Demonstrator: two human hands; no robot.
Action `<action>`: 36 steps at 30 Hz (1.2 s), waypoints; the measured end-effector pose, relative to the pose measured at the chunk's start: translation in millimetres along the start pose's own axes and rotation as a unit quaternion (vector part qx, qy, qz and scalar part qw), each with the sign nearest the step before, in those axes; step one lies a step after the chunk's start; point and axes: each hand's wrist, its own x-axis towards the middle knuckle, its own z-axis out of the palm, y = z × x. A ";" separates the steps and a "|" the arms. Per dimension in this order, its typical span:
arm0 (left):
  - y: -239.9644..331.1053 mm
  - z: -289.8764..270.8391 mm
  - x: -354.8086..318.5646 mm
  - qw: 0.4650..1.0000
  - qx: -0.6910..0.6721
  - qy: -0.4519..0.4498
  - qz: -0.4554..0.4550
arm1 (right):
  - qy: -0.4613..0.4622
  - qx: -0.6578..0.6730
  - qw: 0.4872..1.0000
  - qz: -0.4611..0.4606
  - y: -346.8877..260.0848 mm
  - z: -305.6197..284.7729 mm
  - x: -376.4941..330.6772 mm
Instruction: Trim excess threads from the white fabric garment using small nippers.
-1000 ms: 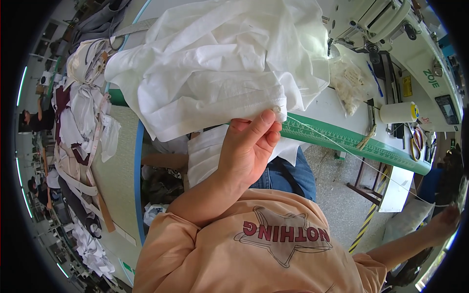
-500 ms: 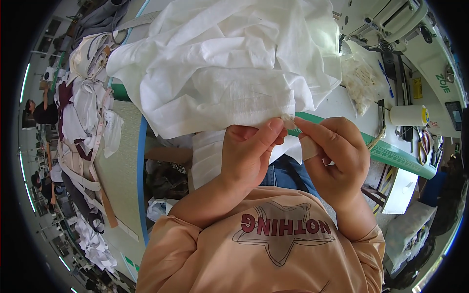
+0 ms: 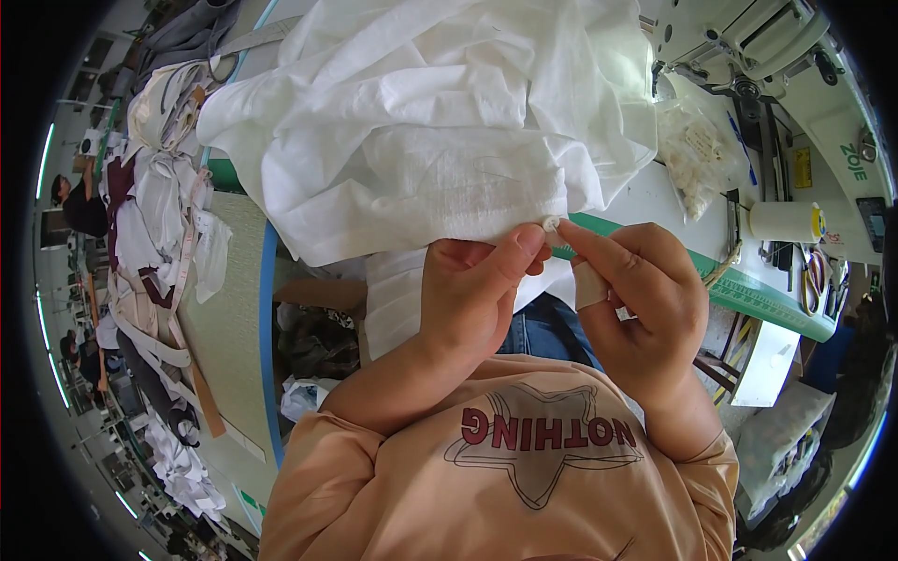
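A large white cloth garment (image 3: 440, 112) lies in loose folds on the table in front of me. My left hand (image 3: 477, 290) pinches its near edge between thumb and curled fingers. At the corner of that edge sits a small, round, off-white button (image 3: 551, 223), beside my left thumb tip. My right hand (image 3: 645, 299) is closed, with its index fingertip pressed against the button; its thumb tip is hidden. A pale strip of tape wraps one finger of that hand. White pleated cloth (image 3: 393, 299) hangs below, over my lap.
A sewing machine (image 3: 795, 84) stands at the far right. Near it are a clear bag of small pale pieces (image 3: 697, 154), a thread cone (image 3: 784, 222), a blue pen (image 3: 742, 148) and scissors (image 3: 816, 280). Garments and straps (image 3: 164, 224) are heaped at left. A green table edge (image 3: 758, 301) runs nearby.
Both hands stay almost in place. The small button at the cloth's corner has turned and shows its round face more plainly. The cloth's folds have shifted slightly.
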 end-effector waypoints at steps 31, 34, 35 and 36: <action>-0.1 8.1 -0.8 0.995 0.065 0.030 0.068 | 0.003 -0.001 1.000 0.006 -3.8 3.4 -2.1; -0.7 10.6 -0.3 0.978 0.144 0.027 0.146 | 0.001 0.005 1.000 0.020 -5.7 3.0 -1.7; 0.8 8.8 -0.2 0.975 0.154 0.005 0.160 | -0.003 0.010 1.000 0.022 -5.7 3.3 -1.7; 2.1 6.7 0.1 0.971 0.162 -0.018 0.174 | -0.007 0.013 1.000 0.025 -5.5 3.4 -1.9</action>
